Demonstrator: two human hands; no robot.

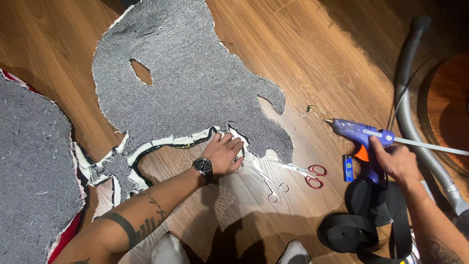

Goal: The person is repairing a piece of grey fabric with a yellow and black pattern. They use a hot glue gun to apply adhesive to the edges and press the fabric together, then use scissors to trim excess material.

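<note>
A large grey woven backing piece (pixel 185 73) with ragged white edges lies face down on the wooden floor. My left hand (pixel 224 154), with a black wristwatch, presses flat on its lower edge, fingers spread. My right hand (pixel 398 161) grips the handle of a blue hot glue gun (pixel 361 134), its nozzle pointing left, a white glue stick sticking out behind. The gun hovers to the right of the fabric, apart from it.
Red-handled scissors (pixel 305 172) and small silver scissors (pixel 271 185) lie beside my left hand. A blue lighter (pixel 348 168), rolls of black webbing tape (pixel 364 217), a grey vacuum hose (pixel 408 107) and another grey backing piece (pixel 34 171) at left surround me.
</note>
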